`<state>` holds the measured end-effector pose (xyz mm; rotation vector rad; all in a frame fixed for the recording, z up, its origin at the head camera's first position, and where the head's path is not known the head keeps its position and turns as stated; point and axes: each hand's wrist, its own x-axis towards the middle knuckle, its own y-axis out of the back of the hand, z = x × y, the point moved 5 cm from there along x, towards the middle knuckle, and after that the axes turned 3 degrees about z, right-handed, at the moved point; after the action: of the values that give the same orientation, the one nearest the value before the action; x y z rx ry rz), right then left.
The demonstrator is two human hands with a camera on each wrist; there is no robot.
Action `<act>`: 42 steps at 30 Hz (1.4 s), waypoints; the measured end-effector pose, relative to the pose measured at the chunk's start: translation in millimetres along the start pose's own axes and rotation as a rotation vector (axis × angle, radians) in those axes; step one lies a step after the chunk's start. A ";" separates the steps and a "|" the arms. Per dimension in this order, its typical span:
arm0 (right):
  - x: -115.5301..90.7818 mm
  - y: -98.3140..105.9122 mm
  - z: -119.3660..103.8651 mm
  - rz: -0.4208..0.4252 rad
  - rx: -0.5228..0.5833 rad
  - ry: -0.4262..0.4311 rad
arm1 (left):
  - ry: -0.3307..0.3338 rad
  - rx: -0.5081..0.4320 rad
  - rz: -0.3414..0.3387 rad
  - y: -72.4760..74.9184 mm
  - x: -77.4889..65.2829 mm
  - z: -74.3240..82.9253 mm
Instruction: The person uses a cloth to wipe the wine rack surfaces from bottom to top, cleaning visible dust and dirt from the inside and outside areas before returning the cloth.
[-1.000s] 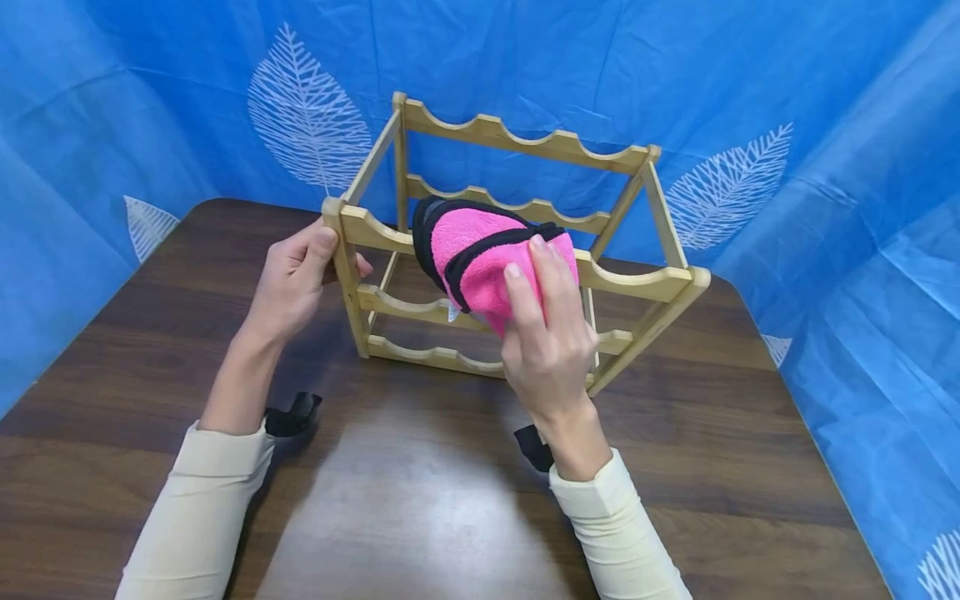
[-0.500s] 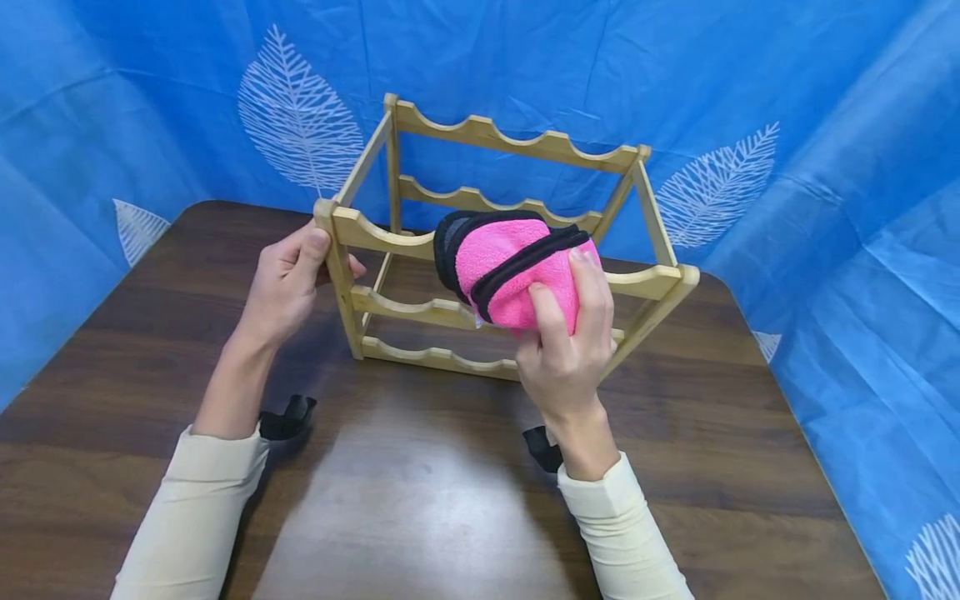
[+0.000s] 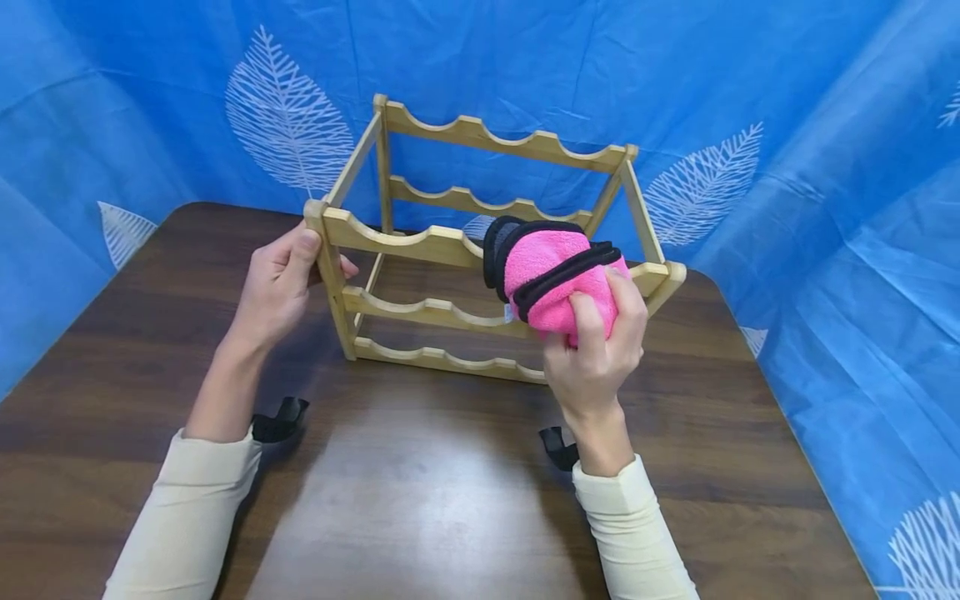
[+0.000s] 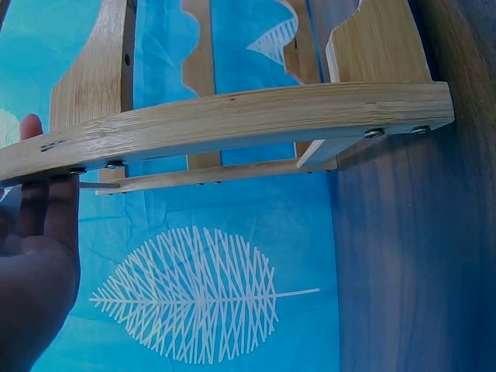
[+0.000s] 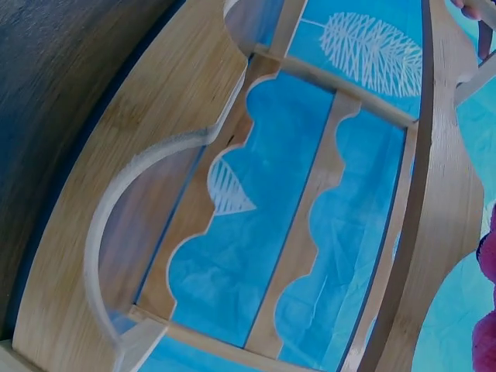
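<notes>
A pale wooden rack [image 3: 433,312] with scalloped rails, like a wine bottle rack, stands upright on the table. My left hand [image 3: 276,282] grips its front left post near the top, thumb in front and fingers behind; the left wrist view shows those fingers [image 4: 58,209] around the post. My right hand [image 3: 597,354] holds a folded pink cloth [image 3: 558,283] with black edging against the top front rail, right of its middle. The cloth hides part of that rail. Only a sliver of the cloth [image 5: 486,341] shows at the edge of the right wrist view.
The dark wooden table [image 3: 420,492] extends around the rack toward me. Behind and beside it hangs a blue curtain [image 3: 480,58] with white leaf prints. A black strap [image 3: 281,419] hangs at the left wrist, and another black strap [image 3: 558,448] at the right.
My right hand has slid the pink cloth rightward along the top front rail, baring the rail's left part. My left hand keeps its grip on the post. The whole view has shifted slightly.
</notes>
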<state>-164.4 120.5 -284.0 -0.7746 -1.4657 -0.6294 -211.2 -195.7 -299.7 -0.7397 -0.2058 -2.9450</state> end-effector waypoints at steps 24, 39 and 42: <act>2.2 18.3 10.1 0.202 0.082 -0.024 | -0.045 -0.024 -0.013 -0.5 0.5 0.1; -1.5 -11.6 -66.3 -0.243 0.347 0.239 | -0.010 -0.018 -0.039 0.7 1.5 1.1; -7.9 -18.3 -64.7 -0.382 0.292 0.220 | -0.013 -0.042 -0.042 0.3 1.4 1.7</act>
<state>-138.5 58.0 -287.2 -0.1900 -1.4683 -0.7404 -211.6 -195.8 -297.5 -0.7695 -0.1631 -2.9936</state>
